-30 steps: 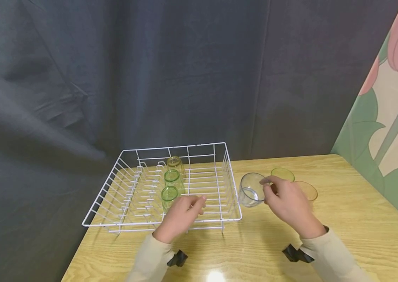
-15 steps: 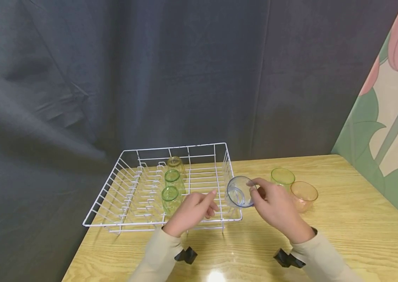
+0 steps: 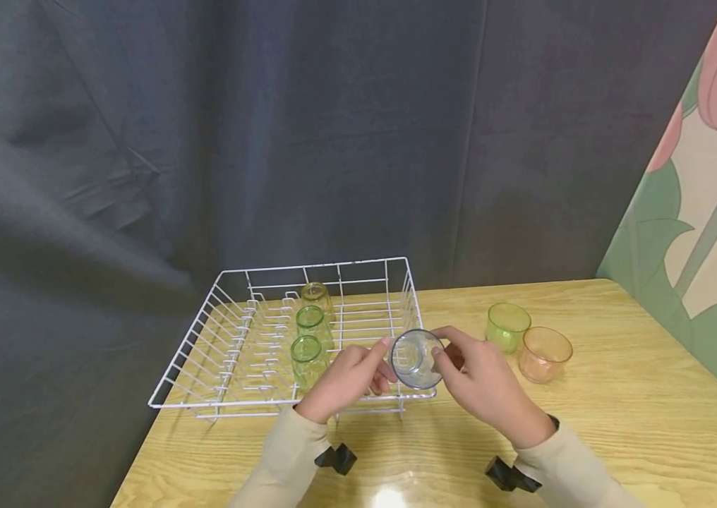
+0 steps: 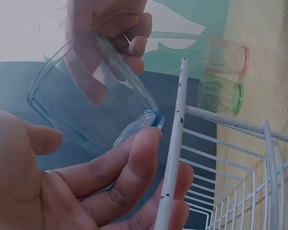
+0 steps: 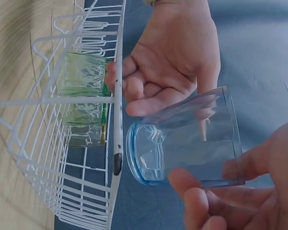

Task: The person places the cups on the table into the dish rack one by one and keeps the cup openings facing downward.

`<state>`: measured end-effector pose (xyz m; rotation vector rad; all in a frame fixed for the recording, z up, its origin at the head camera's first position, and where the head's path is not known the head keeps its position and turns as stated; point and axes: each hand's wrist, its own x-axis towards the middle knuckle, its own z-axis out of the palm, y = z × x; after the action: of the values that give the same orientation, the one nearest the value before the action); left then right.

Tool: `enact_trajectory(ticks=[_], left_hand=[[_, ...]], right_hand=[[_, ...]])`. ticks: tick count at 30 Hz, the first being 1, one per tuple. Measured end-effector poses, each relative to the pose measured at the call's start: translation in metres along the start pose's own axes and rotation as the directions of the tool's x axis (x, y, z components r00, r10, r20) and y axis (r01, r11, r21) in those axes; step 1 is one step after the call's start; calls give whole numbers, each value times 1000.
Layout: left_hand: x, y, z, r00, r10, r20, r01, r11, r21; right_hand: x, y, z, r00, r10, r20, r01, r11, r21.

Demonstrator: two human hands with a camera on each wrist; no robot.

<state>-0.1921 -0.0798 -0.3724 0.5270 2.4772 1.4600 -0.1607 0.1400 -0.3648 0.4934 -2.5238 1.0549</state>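
Observation:
A clear bluish drinking glass point(image 3: 411, 353) is held above the front right part of a white wire dish rack point(image 3: 231, 404), its open mouth tilted toward the head camera. My right hand point(image 3: 488, 381) pinches its side near the rim, thumb and fingers on either side of the wall. Close on the glass's left, my left hand point(image 3: 347, 377) has its thumb extended and fingers loosely bent. In the left wrist view, those left fingers point(image 4: 139, 153) overlap the lower part of the glass point(image 4: 82, 100). The right wrist view shows the glass's base point(image 5: 137, 153) beside the rack's top wire.
Two green glasses point(image 3: 308, 358) and an olive one point(image 3: 316, 296) stand upside down in a row inside the rack. Right of it, a yellow-green glass point(image 3: 507, 328) and an orange glass point(image 3: 544, 356) stand upright on the wooden table point(image 3: 638, 395). A dark curtain point(image 3: 333, 141) hangs behind.
My right hand has carried the bluish glass leftward from the table to over the rack's right side, tipping it toward the camera. My left hand has moved slightly right to meet it.

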Motion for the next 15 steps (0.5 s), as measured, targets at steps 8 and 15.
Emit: enact_trajectory(ticks=[8,15], left_hand=[[6,-4,-4,999,-49,22,50,997,-52],[10,-6,-10,993,-114,43,118,988,-101]], right_hand=[[0,1,3,993,-122,-13,121,992,-48],[-1,4,5,971,-240,16,240,968,-72]])
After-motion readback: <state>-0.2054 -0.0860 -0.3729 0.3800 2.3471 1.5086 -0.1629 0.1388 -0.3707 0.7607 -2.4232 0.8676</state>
